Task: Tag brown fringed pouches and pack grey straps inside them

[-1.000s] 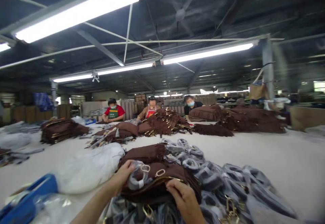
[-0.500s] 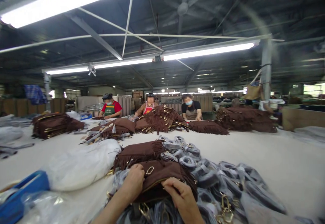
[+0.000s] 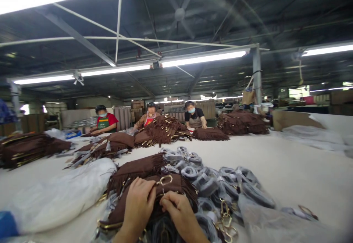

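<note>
A brown fringed bag (image 3: 121, 208) with gold-coloured zip edging lies on the pile in front of me. My left hand (image 3: 139, 200) is closed on its upper side, thumb and fingers bent against the fabric. A gold oval ring (image 3: 166, 179) sticks out beside my left fingertips. My right hand (image 3: 179, 208) makes a pinch at the bag's edge, just below the ring; its fingers hide exactly what they grip. Another brown fringed bag (image 3: 138, 167) lies just behind. Coiled grey straps in clear plastic (image 3: 204, 180) surround the bag on the right and below.
A white plastic bag (image 3: 74, 191) lies left, a blue container (image 3: 7, 224) at the left edge. Gold clasps (image 3: 226, 213) and clear plastic sheeting (image 3: 275, 217) lie right. Brown bag piles (image 3: 165, 129) cover the table's far side, where several people (image 3: 106, 123) work.
My view has turned right, so the scene shifts left. My hands have come closer together. The bag's gap between them no longer shows, and the gold ring now sits by my left fingertips.
</note>
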Action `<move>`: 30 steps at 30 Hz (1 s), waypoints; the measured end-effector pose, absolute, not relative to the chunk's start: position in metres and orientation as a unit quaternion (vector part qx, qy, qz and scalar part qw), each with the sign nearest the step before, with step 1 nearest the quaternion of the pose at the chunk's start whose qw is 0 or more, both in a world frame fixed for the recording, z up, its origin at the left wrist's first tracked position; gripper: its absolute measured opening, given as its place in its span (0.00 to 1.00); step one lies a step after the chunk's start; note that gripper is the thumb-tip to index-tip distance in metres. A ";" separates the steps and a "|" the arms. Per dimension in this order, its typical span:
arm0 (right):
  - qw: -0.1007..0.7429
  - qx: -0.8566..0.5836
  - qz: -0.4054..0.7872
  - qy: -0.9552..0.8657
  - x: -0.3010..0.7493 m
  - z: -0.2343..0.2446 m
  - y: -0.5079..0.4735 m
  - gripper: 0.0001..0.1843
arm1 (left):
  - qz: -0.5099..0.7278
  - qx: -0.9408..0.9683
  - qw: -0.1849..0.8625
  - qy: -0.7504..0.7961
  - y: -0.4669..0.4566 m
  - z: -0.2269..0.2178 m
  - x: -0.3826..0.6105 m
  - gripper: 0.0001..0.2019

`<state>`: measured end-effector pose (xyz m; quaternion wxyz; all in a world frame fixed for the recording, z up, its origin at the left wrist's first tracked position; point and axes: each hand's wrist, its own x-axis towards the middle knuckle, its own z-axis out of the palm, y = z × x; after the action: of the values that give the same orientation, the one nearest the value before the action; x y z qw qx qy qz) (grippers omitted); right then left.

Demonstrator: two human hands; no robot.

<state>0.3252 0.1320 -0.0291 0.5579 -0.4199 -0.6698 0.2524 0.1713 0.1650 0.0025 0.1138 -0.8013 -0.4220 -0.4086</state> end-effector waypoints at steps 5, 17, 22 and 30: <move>0.534 -0.461 0.254 -0.661 0.323 -0.022 0.128 0.14 | -0.428 -0.798 0.134 -0.404 0.169 -0.011 0.171 0.10; 0.543 -0.464 0.259 -0.650 0.322 -0.021 0.128 0.14 | -0.391 -0.841 0.056 -0.371 0.155 -0.019 0.173 0.13; 0.561 -0.457 0.249 -0.644 0.320 -0.024 0.133 0.17 | -0.436 -0.797 -0.082 -0.411 0.147 -0.007 0.187 0.10; 0.582 -0.444 0.215 -0.647 0.330 -0.018 0.130 0.20 | -0.580 -0.699 -0.041 -0.416 0.172 0.004 0.195 0.10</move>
<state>0.3303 0.1302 -0.0177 0.5817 -0.4439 -0.6467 0.2151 0.1945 0.1718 0.0038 -0.0411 -0.6990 -0.4163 -0.5800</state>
